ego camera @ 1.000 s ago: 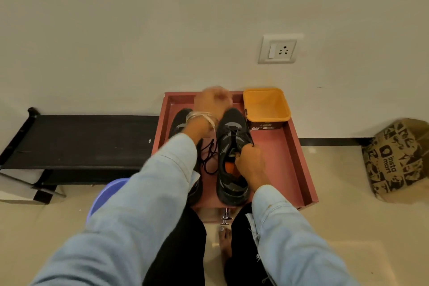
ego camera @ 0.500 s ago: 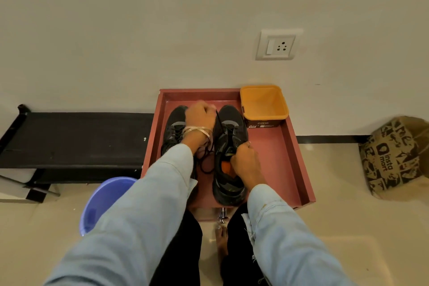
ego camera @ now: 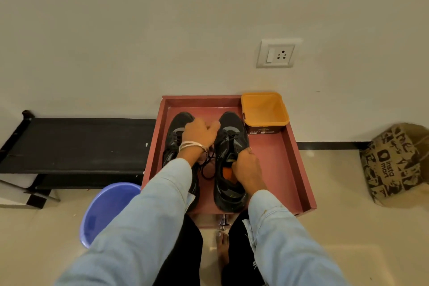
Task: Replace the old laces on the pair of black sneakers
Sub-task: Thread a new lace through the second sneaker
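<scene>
Left hand (ego camera: 200, 133) lower, pinching lace (ego camera: 206, 167).

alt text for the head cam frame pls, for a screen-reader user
A person works on the right black sneaker of a pair in a red tray: the right hand grips its tongue, the left hand reaches to its laces. The left sneaker lies beside it, an orange tub in the tray's far corner.
</scene>
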A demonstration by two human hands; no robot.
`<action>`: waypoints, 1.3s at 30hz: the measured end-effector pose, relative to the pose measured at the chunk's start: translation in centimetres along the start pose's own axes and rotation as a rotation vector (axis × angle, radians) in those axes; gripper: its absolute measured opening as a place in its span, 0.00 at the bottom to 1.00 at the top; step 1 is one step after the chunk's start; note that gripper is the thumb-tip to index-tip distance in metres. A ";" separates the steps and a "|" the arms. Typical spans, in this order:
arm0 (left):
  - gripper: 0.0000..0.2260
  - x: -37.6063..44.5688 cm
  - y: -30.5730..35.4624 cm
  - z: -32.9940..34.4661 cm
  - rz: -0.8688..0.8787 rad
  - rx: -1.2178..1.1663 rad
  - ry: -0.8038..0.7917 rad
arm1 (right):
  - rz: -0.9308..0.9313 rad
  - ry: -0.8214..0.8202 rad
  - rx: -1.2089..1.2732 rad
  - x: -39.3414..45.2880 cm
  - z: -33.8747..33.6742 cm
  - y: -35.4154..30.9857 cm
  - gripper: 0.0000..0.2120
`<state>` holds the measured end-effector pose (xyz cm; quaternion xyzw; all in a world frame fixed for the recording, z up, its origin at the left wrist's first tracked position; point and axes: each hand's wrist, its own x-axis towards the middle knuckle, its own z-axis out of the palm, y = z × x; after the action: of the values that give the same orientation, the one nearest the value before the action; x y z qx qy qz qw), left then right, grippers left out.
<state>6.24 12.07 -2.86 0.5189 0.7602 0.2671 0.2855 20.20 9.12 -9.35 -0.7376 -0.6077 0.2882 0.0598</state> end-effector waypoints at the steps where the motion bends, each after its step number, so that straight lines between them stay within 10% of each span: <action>1: 0.17 -0.1 -0.7 0.8 -0.017 0.100 -0.036 | -0.010 0.006 -0.004 0.1 0.1 0.1 0.30; 15: 0.11 1.3 -1.8 4.8 0.081 0.537 0.017 | -0.019 0.021 0.013 0.6 0.6 0.3 0.30; 20: 0.09 1.7 -0.6 3.3 0.016 0.298 0.001 | -0.007 0.029 0.002 0.4 0.4 0.3 0.29; 26: 0.10 0.5 3.3 -1.3 -0.061 -0.534 -0.159 | -0.115 -0.053 0.034 1.0 -3.3 -0.4 0.25; 32: 0.10 -1.4 7.9 -4.7 -0.203 -0.852 -0.345 | -0.317 -0.300 0.962 -2.1 -8.4 -4.3 0.12; 39: 0.12 -0.1 6.9 -5.4 -0.297 -1.297 -0.183 | -0.224 -0.153 0.991 -2.7 -11.0 -2.2 0.08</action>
<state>6.83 13.55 5.76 0.1528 0.4820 0.5825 0.6365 23.47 10.03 1.65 -0.5278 -0.4762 0.5866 0.3881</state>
